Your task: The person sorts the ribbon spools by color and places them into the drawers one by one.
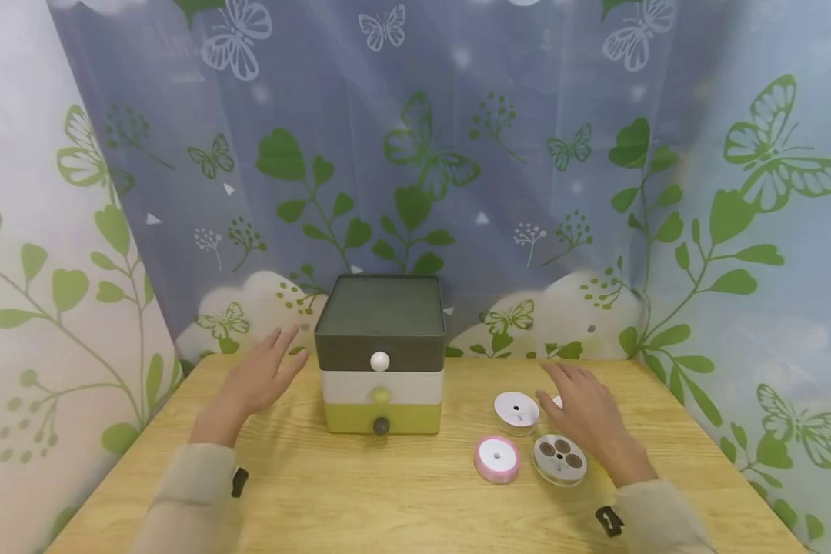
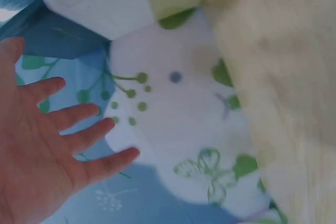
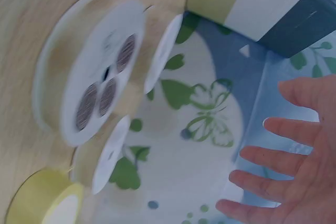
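Note:
A small three-drawer box (image 1: pixel 381 354) stands at the back middle of the table; its tiers are dark green, white and yellow-green, each with a round knob. My left hand (image 1: pixel 259 377) is held to the left of the box, fingers spread and holding nothing. On the right, my right hand (image 1: pixel 585 404) hovers over several ribbon spools, its fingers apart and the palm bare. Below it lies a spool with brown circles on its face (image 1: pixel 559 460). Nearer the box are a white spool (image 1: pixel 515 409) and a pink ribbon spool (image 1: pixel 497 459). A yellow ribbon spool (image 3: pixel 44 200) shows in the right wrist view.
The wooden table (image 1: pixel 305 492) reaches back to a blue curtain (image 1: pixel 360 192) printed with butterflies and leaves. Similar printed cloth hangs along both sides. Another white-faced spool (image 3: pixel 111 153) is mostly covered by my right hand in the head view.

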Demonstrator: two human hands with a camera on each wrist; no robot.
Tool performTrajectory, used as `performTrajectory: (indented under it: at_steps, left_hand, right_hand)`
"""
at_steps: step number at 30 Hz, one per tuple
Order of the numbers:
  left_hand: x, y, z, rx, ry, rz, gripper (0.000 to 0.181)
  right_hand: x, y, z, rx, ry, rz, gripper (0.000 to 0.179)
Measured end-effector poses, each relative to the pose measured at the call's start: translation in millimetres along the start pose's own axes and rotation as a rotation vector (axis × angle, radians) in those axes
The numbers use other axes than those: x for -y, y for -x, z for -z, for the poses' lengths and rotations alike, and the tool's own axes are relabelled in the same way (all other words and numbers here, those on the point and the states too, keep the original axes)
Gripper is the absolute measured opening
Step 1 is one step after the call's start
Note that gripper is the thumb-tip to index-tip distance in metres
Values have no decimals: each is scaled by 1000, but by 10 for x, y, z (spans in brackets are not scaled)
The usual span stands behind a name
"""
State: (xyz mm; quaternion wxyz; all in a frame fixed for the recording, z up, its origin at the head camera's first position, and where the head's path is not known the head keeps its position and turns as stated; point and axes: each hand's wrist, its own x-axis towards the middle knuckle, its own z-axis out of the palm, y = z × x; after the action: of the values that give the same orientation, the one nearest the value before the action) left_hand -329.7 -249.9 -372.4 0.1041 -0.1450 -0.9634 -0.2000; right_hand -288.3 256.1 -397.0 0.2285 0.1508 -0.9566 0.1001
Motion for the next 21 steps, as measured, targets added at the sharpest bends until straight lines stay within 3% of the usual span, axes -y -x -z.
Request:
performTrajectory:
  at_steps: [5,11,15,21]
  left_hand:
    - [-86,-190,185,28,235,-26,68]
    - [-169,-388,366,83,398,-45,61]
    - [-158,-504,397,146,493,-62,62]
    - [-97,-613,363,221,671,-10,66]
  right_hand:
    - [101,-74,38,-3,-21,17,46]
    - [186,-123,54,38,-58,29,47]
    - [243,-141,54,72,-81,56,48]
    - [309,-170,37,81,-86,84,48]
